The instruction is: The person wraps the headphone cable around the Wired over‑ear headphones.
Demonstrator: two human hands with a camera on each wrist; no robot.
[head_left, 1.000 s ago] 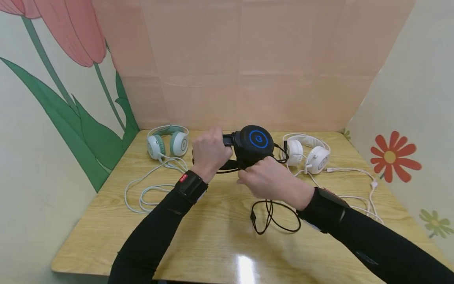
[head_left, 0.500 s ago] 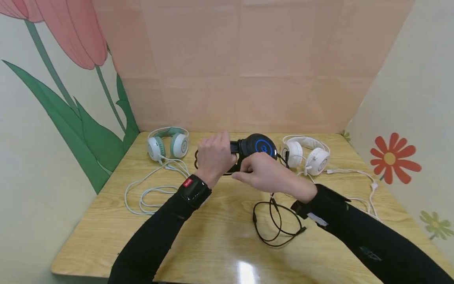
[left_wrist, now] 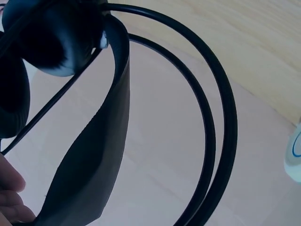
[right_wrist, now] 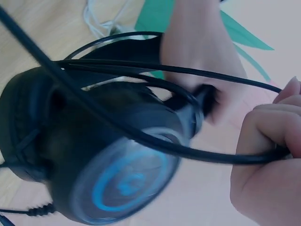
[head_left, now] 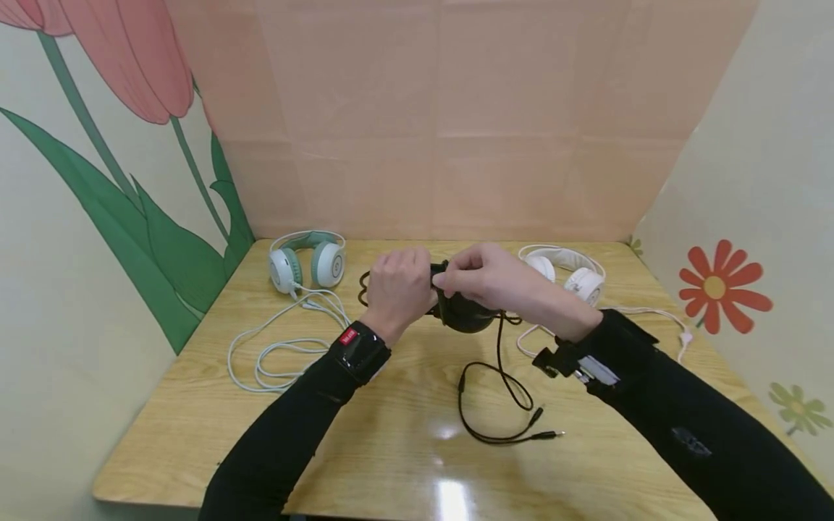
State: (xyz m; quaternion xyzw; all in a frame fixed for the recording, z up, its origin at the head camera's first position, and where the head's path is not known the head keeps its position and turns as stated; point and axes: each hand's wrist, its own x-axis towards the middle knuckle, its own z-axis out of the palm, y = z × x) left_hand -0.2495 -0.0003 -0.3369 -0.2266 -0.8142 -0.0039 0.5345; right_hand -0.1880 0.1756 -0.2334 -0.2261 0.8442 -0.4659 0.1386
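Note:
Black over-ear headphones [head_left: 465,316] are held above the middle of the table. My left hand [head_left: 400,295] grips them by the headband [left_wrist: 96,160]. An ear cup with a blue ring logo [right_wrist: 129,183] faces the right wrist camera. Between its thumb and fingers, my right hand [head_left: 498,278] pinches the black cable [right_wrist: 202,154], which runs across the ear cups. Loops of that cable curve beside the headband in the left wrist view. Its lower part hangs down, and the plug ends [head_left: 544,435] lie on the table. The left palm's hold is partly hidden.
Mint-and-white headphones [head_left: 329,265] stand at the back left, their pale cable [head_left: 260,383] coiled in front. White headphones [head_left: 585,286] stand at the back right, partly behind my right hand. A wooden table [head_left: 195,449] meets a pink-covered back wall [head_left: 436,145].
My right hand has risen from the lower ear cup toward the headband, drawing the cable up. The headphones have tilted, so the blue logo no longer shows in the head view.

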